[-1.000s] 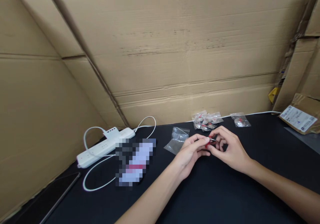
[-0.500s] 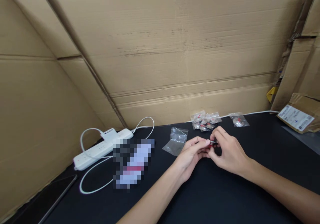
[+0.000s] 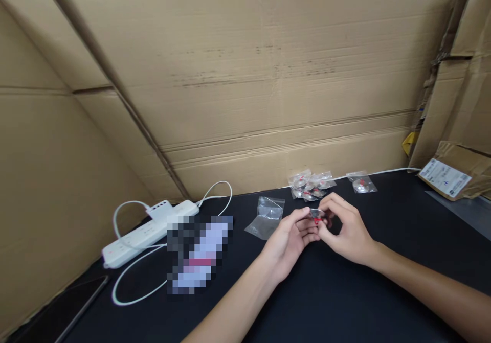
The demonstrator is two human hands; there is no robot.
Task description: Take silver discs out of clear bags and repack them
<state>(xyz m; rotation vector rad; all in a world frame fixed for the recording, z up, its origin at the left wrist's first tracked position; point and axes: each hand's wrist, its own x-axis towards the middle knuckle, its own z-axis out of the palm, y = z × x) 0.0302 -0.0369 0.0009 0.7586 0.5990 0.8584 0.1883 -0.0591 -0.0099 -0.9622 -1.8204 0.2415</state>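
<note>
A small shiny metal disc with a red part [image 3: 316, 213] is held between my two hands above the black table. My left hand [image 3: 289, 235] has its thumb at the disc's left edge, with the other fingers curled underneath. The thumb and fingers of my right hand [image 3: 345, 230] pinch the disc's right side near the red part. Left of my left hand lies an opened clear plastic bag [image 3: 266, 218]. Just beyond my hands is a pile of clear bags [image 3: 311, 184] with similar shiny round pieces with red parts.
One more bagged disc [image 3: 361, 183] lies at the back right. A white power strip [image 3: 149, 234] with looped cables and a blurred, pixelated item [image 3: 201, 256] are on the left. A dark flat device [image 3: 72, 307] lies front left. A labelled cardboard package [image 3: 448, 174] stands right; cardboard walls [image 3: 245, 77] enclose the table.
The disc has been tilted so more of its shiny face and red part show. My left fingers have opened a little beneath it. The view has shifted slightly.
</note>
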